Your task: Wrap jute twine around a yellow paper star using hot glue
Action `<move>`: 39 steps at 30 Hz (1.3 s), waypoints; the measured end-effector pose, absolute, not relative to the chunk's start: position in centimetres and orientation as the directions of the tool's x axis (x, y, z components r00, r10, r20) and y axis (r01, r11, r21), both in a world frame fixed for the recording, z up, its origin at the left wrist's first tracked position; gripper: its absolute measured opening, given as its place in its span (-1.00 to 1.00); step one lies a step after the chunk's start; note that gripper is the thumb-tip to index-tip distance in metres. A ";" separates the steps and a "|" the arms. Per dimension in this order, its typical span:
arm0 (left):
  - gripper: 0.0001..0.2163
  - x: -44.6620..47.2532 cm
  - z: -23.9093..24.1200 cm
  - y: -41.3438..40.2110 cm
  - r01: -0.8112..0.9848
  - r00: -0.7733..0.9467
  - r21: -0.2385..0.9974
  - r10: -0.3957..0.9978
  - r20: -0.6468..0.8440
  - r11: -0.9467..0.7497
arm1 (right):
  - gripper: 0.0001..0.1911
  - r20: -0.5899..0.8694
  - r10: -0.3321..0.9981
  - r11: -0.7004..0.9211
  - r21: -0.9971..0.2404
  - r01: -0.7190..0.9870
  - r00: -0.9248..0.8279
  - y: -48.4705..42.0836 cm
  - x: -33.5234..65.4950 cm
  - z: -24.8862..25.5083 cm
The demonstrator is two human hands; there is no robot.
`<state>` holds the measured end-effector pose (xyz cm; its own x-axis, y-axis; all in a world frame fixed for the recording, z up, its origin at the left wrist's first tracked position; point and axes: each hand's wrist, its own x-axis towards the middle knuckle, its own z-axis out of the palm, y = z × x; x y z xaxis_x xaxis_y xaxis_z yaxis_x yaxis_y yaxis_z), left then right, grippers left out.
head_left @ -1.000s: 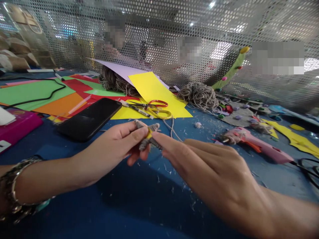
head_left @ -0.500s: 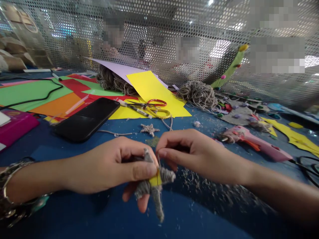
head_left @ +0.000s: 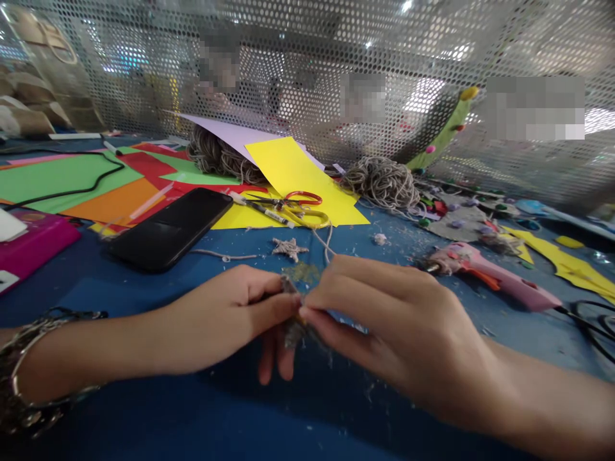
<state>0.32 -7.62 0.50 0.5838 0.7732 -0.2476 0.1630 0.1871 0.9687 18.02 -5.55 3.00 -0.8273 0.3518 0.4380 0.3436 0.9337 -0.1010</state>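
Between thumb and fingers, my left hand [head_left: 240, 320] grips a yarn-wrapped star [head_left: 293, 336]. Grey yarn covers its points, and a bit of yellow shows at the centre; most of it is hidden behind my fingers. My right hand [head_left: 408, 333] is closed in a pinch right against the star, fingertips meeting those of the left. A grey yarn strand [head_left: 328, 246] runs from near the scissors [head_left: 307, 208] down behind my right hand, its end hidden by the fingers. Just beyond the hands, a smaller grey star [head_left: 288, 248] lies on the blue table [head_left: 216, 416].
A black phone [head_left: 170, 227] lies at left on coloured paper [head_left: 43, 182]. Behind are yellow paper [head_left: 298, 166], a marker [head_left: 269, 212] and a yarn tangle [head_left: 382, 182]. A pink glue gun [head_left: 500, 275] with a cord lies right. A perforated metal screen [head_left: 298, 70] stands behind.
My right hand has turned and come in against the star, its fingers now covering the right side. The star has tilted in my left hand, and its yellow centre is mostly hidden.
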 end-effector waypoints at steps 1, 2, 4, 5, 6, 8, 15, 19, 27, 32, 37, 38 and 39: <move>-0.77 0.2 0.5 -7.5 0.142 0.582 0.976 0.784 -0.215 0.162 | -0.81 0.462 0.294 0.947 -0.025 0.319 -0.837 -5.5 18.1 3.0; -0.75 0.1 0.5 -7.3 0.119 0.579 0.983 0.795 -0.182 0.139 | -0.80 0.480 0.246 0.955 0.026 0.294 -0.842 -5.5 18.2 3.0; -0.73 -0.1 0.5 -7.1 0.064 0.569 0.992 0.813 -0.123 0.104 | -0.80 0.495 0.179 0.969 0.058 0.238 -0.850 -5.3 18.3 3.1; -0.72 -0.2 0.5 -7.1 0.033 0.558 0.995 0.824 -0.097 0.094 | -0.80 0.503 0.166 0.973 0.056 0.223 -0.849 -5.1 18.3 3.1; -0.72 -0.2 0.4 -7.0 0.007 0.542 0.997 0.837 -0.073 0.083 | -0.81 0.507 0.167 0.975 0.045 0.219 -0.846 -5.0 18.3 3.1; -0.72 -0.3 0.4 -6.9 -0.035 0.508 0.998 0.861 -0.032 0.057 | -0.82 0.499 0.200 0.974 -0.005 0.228 -0.843 -4.7 18.3 3.0; -0.77 -0.5 0.4 -7.1 -0.059 0.557 0.998 0.831 0.004 0.035 | -0.88 0.400 0.354 0.912 -0.347 0.218 -0.845 -3.0 18.3 3.0; -0.77 -0.5 0.3 -7.4 0.101 0.630 0.995 0.774 -0.065 0.001 | -0.85 0.318 0.464 0.841 -0.452 0.298 -0.827 -2.3 18.2 3.0; -0.75 0.1 -0.2 -7.9 0.333 0.605 0.942 0.775 -0.181 -0.040 | -0.85 0.283 0.492 0.825 -0.453 0.337 -0.823 -4.0 17.6 2.8; -0.73 0.3 0.2 -7.4 0.218 0.566 0.973 0.803 -0.187 0.074 | -0.81 0.450 0.282 0.957 -0.066 0.284 -0.847 -4.7 18.0 2.7; -0.71 0.1 0.4 -6.9 0.105 0.548 0.986 0.820 -0.165 0.128 | -0.68 0.470 0.089 0.962 0.187 0.197 -0.878 -4.9 18.3 3.2; -0.71 0.1 0.3 -6.9 0.081 0.540 0.988 0.828 -0.152 0.129 | -0.69 0.470 0.090 0.961 0.191 0.201 -0.878 -4.9 18.3 3.2; -0.71 0.0 0.3 -6.9 0.051 0.514 0.991 0.847 -0.134 0.126 | -0.71 0.471 0.095 0.960 0.191 0.206 -0.877 -4.8 18.3 3.2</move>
<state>0.05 -6.92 0.29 0.5141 0.8471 -0.1343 0.0514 0.1259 0.9907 18.32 -4.83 3.23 -0.8771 0.0947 0.4708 0.2060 0.9598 0.1906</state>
